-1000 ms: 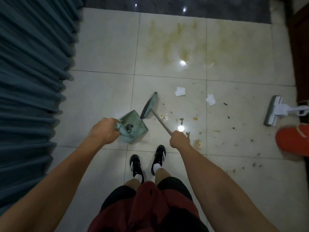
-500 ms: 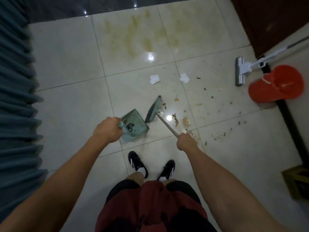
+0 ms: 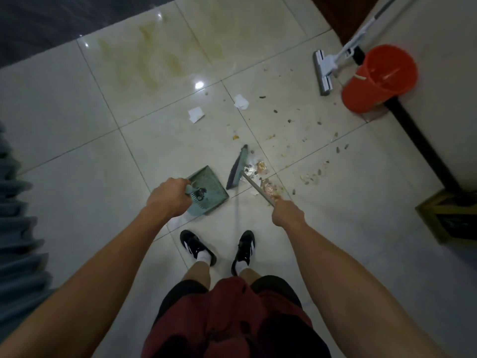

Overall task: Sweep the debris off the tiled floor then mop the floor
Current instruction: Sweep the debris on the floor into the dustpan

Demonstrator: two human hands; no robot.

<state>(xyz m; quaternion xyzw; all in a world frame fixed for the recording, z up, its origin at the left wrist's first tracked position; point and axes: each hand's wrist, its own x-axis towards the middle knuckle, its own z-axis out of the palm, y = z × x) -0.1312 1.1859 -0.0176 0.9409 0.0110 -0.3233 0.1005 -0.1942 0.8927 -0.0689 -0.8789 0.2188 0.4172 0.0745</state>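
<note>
So, left hand [image 3: 169,197] grips the teal plastic dustpan [image 3: 209,188]; right hand [image 3: 286,213] holds the grey-handled teal broom [image 3: 238,167], w/ a gap between pan & bristles. Risk: crumb debris [image 3: 268,191] lies right of the broom & could slip past the pan lip or smear; white paper scraps [image 3: 196,115] lie farther out.

View: a single head-worn wide-angle camera; no second view shares the scene.
Facing: forward and steeply down at the pale glossy tiled floor [image 3: 77,130].
Near: both forearms, red-and-black shorts [image 3: 232,319] and black shoes fill the lower frame.
Far: orange plastic bucket [image 3: 374,81] at upper right; straight lines bow near the edges.
</note>
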